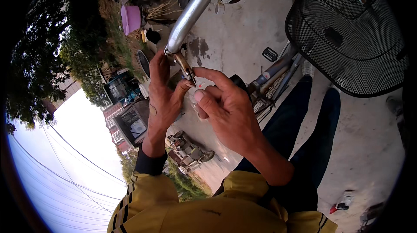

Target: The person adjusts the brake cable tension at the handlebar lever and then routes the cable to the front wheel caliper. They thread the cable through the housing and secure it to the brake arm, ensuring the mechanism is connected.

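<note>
A bent silver metal tube (191, 16), seemingly a handlebar, comes down from the top of the view. At its lower end is a short rusty-brown metal piece (184, 64) with a darker tip. My left hand (163, 90) is closed about this piece, its thumb pressed near the tip. Just right of it, my right hand (228, 111) is pinched, thumb against curled fingers, right by the tip. Something small, pale and clear with a red speck (200, 85) shows between the hands; what my right fingers grip is mostly hidden.
A black mesh basket (347, 37) and bicycle frame tubes (273, 74) are on the right. A pink tub (131, 19) stands at upper left. A small wheeled frame (189, 150) and a dark boxy vehicle (132, 122) lie beyond my hands. A black pedal-like piece (269, 54) is on the concrete.
</note>
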`<move>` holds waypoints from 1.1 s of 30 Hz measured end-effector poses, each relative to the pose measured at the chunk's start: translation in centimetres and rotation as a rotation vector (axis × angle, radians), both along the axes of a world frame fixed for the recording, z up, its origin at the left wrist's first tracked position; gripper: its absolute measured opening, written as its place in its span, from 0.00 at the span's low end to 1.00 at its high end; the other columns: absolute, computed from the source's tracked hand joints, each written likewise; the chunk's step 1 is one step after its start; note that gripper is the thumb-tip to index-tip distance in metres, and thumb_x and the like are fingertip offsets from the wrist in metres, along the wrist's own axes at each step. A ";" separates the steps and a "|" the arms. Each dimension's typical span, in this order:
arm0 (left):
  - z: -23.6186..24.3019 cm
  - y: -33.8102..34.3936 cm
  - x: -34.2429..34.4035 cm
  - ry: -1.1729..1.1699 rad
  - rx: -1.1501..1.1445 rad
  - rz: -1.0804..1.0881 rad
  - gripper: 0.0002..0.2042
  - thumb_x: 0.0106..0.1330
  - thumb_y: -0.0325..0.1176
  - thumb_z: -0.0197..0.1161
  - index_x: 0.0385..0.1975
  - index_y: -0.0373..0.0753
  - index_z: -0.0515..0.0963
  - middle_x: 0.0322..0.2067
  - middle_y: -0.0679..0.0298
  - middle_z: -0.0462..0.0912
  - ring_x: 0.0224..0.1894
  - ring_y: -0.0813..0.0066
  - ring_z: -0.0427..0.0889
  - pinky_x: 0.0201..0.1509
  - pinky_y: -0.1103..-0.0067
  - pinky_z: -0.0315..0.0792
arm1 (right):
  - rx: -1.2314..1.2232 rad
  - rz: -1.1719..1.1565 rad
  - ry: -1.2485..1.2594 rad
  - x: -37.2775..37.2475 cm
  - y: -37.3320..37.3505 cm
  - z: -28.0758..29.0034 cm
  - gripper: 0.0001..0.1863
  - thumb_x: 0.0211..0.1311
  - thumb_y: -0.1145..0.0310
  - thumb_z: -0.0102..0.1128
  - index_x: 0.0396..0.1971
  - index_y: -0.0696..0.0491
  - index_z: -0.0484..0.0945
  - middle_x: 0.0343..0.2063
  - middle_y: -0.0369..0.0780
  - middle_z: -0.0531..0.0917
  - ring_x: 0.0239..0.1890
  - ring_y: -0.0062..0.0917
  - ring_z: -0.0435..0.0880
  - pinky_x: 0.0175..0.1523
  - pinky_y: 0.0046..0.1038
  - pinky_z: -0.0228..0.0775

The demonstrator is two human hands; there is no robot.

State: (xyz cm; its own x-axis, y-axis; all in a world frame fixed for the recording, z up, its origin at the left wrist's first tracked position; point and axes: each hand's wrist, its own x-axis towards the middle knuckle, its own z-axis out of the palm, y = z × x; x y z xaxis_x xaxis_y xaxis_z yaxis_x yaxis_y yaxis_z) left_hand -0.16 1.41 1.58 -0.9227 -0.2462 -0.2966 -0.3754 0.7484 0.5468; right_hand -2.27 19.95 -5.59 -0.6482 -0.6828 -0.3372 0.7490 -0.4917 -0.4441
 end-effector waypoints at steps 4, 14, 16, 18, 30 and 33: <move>-0.1 -0.4 -0.4 0.019 -0.241 -0.185 0.44 0.65 0.38 0.76 0.76 0.35 0.56 0.67 0.42 0.72 0.70 0.46 0.73 0.72 0.63 0.69 | 0.298 0.100 0.223 -0.8 1.7 2.5 0.14 0.73 0.71 0.59 0.53 0.61 0.77 0.25 0.52 0.84 0.28 0.45 0.86 0.38 0.41 0.75; -0.5 1.2 -0.6 0.168 -0.299 -0.160 0.47 0.59 0.48 0.78 0.72 0.32 0.60 0.65 0.39 0.70 0.67 0.35 0.71 0.69 0.57 0.70 | 0.799 0.110 1.040 -6.4 2.8 4.1 0.04 0.65 0.74 0.62 0.33 0.58 0.79 0.24 0.49 0.84 0.29 0.48 0.85 0.35 0.43 0.76; -1.0 1.2 -0.1 0.210 -0.347 -0.173 0.46 0.59 0.48 0.78 0.71 0.31 0.61 0.65 0.39 0.70 0.67 0.35 0.70 0.69 0.56 0.70 | 0.857 0.132 1.104 -6.3 2.8 4.6 0.04 0.65 0.73 0.63 0.32 0.57 0.78 0.25 0.47 0.84 0.28 0.47 0.85 0.34 0.42 0.75; -1.0 1.5 -0.3 0.232 -0.336 -0.167 0.46 0.59 0.49 0.78 0.70 0.30 0.62 0.65 0.40 0.69 0.68 0.35 0.68 0.71 0.52 0.66 | 0.889 0.113 1.138 -6.4 2.7 4.4 0.03 0.65 0.73 0.64 0.33 0.54 0.79 0.25 0.44 0.85 0.27 0.44 0.85 0.33 0.41 0.75; -5.5 -0.5 -0.5 0.524 -0.293 -0.193 0.44 0.53 0.57 0.78 0.61 0.31 0.69 0.56 0.48 0.74 0.60 0.44 0.74 0.67 0.54 0.64 | 0.929 0.182 1.294 -6.9 3.1 4.8 0.02 0.63 0.73 0.66 0.34 0.52 0.81 0.24 0.42 0.85 0.25 0.40 0.85 0.29 0.36 0.74; -5.5 -0.5 -0.7 0.511 -0.243 -0.204 0.44 0.50 0.59 0.79 0.58 0.31 0.70 0.49 0.51 0.76 0.50 0.50 0.76 0.57 0.60 0.67 | 0.892 0.107 1.355 -7.4 3.0 4.0 0.04 0.61 0.74 0.68 0.35 0.52 0.83 0.25 0.41 0.85 0.24 0.38 0.85 0.28 0.34 0.74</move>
State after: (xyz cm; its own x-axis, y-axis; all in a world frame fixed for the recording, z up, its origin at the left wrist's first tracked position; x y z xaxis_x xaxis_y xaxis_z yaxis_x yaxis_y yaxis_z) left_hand -0.83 0.95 -3.93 -0.9693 -0.0544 0.2396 0.0541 0.9040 0.4242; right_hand -9.67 22.97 -1.58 -0.7480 -0.6530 0.1184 -0.3948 0.2944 -0.8703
